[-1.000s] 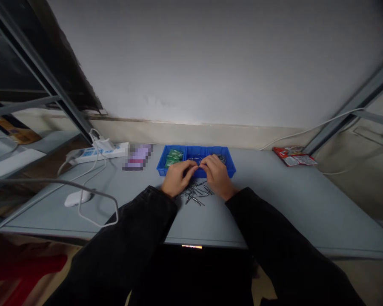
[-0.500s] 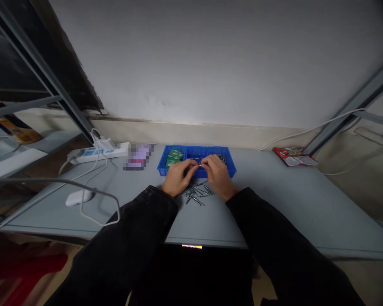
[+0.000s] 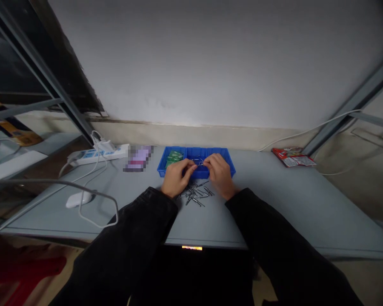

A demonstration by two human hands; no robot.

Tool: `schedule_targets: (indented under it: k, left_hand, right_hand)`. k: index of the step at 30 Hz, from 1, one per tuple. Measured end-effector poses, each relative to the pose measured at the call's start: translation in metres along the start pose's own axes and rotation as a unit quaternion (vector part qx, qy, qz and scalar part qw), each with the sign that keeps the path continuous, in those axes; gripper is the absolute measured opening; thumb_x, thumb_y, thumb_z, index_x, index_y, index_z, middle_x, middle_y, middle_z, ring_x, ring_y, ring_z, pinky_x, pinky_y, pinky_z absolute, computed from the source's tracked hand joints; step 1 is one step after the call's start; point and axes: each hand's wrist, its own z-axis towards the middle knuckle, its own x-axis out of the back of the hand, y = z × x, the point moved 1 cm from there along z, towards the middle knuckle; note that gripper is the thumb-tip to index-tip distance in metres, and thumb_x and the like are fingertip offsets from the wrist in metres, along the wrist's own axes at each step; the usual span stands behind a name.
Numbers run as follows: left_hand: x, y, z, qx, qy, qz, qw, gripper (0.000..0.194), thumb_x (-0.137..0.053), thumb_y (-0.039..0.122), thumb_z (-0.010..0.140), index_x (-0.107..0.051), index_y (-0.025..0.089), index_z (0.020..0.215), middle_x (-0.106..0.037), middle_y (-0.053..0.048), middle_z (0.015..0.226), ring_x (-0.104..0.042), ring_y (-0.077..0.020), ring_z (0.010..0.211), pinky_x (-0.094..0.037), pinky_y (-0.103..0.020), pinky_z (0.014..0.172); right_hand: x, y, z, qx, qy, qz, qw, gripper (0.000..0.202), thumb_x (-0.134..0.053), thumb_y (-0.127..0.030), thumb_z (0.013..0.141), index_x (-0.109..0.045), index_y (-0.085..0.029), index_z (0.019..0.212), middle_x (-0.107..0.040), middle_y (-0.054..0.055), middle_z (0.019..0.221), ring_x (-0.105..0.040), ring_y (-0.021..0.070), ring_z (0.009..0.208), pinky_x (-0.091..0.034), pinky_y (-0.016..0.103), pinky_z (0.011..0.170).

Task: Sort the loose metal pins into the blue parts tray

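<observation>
Fingers pinched, my left hand [image 3: 178,175] is closed on one end of a thin metal piece [image 3: 200,164]. My right hand [image 3: 220,174] pinches toward its other end; the fingertips hide much of it. Both hands are over the front of a blue three-compartment tray [image 3: 161,172]. Green packets [image 3: 174,157] fill the left compartment, and thin metal pieces lie in the middle one. My right hand partly covers the right compartment. Below and between my wrists lies a loose pile of slim metal parts [image 3: 196,194] on the grey table [image 3: 204,225].
At the left are a white power strip [image 3: 97,156], a blurred-out purple item [image 3: 138,158], a small white case [image 3: 78,199] and loose cables [image 3: 98,224]. A red packet [image 3: 292,157] lies at the right, near a metal post [image 3: 325,131]. The wall [image 3: 210,76] rises behind the table.
My right fingertips have moved slightly right, away from my left ones. More of the thin metal piece and the middle compartment now shows between them. The view has shifted slightly.
</observation>
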Motion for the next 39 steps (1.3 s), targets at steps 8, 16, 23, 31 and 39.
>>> schedule_targets:
  k: [8,16,23,31,39]
  left_hand:
    - [0.004,0.0,0.002,0.017,0.011,0.0,1.0,0.018,-0.055,0.031,0.1,-0.065,0.017,0.093,-0.069,-0.001,0.078,-0.06,-0.0133,0.065,-0.045,-0.026,0.065]
    - [0.003,-0.001,-0.001,-0.005,-0.055,0.013,0.998,0.019,-0.058,0.033,0.098,-0.068,0.018,0.093,-0.06,0.003,0.059,-0.055,-0.0114,0.052,-0.044,-0.025,0.059]
    - [-0.014,0.003,-0.009,-0.044,-0.253,0.112,0.96,0.019,-0.06,0.032,0.096,-0.073,0.02,0.098,-0.069,-0.005,0.072,-0.066,-0.0182,0.063,-0.049,-0.028,0.064]
    - [-0.018,-0.001,-0.012,-0.004,-0.254,0.18,0.95,0.015,-0.063,0.033,0.092,-0.075,0.024,0.091,-0.07,-0.006,0.074,-0.066,-0.0223,0.066,-0.046,-0.029,0.062]
    - [-0.013,0.005,-0.008,0.011,-0.194,0.083,0.977,0.012,-0.061,0.028,0.094,-0.07,0.02,0.093,-0.058,0.003,0.057,-0.053,-0.0135,0.049,-0.037,-0.024,0.053]
  right_hand:
    - [0.004,-0.005,0.002,-0.002,0.01,0.023,1.0,0.019,-0.045,-0.022,0.105,-0.056,-0.021,0.09,-0.061,0.005,0.089,-0.054,0.0225,0.087,-0.045,0.037,0.081]
    - [0.004,0.005,-0.001,-0.082,0.067,-0.01,0.994,0.011,-0.053,-0.027,0.102,-0.062,-0.021,0.104,-0.065,0.006,0.097,-0.056,0.0256,0.094,-0.044,0.042,0.088]
    - [0.001,-0.001,-0.001,-0.082,0.036,-0.034,0.995,0.015,-0.054,-0.03,0.102,-0.063,-0.021,0.111,-0.065,0.008,0.101,-0.055,0.0263,0.097,-0.042,0.043,0.09]
    - [-0.002,-0.002,-0.003,-0.063,0.009,-0.028,0.998,0.012,-0.056,-0.03,0.101,-0.063,-0.02,0.103,-0.065,0.006,0.099,-0.055,0.0253,0.094,-0.042,0.041,0.086]
    - [-0.001,-0.004,-0.002,-0.046,0.018,-0.029,0.998,0.017,-0.052,-0.029,0.103,-0.061,-0.021,0.09,-0.065,0.005,0.089,-0.054,0.0243,0.089,-0.04,0.04,0.081]
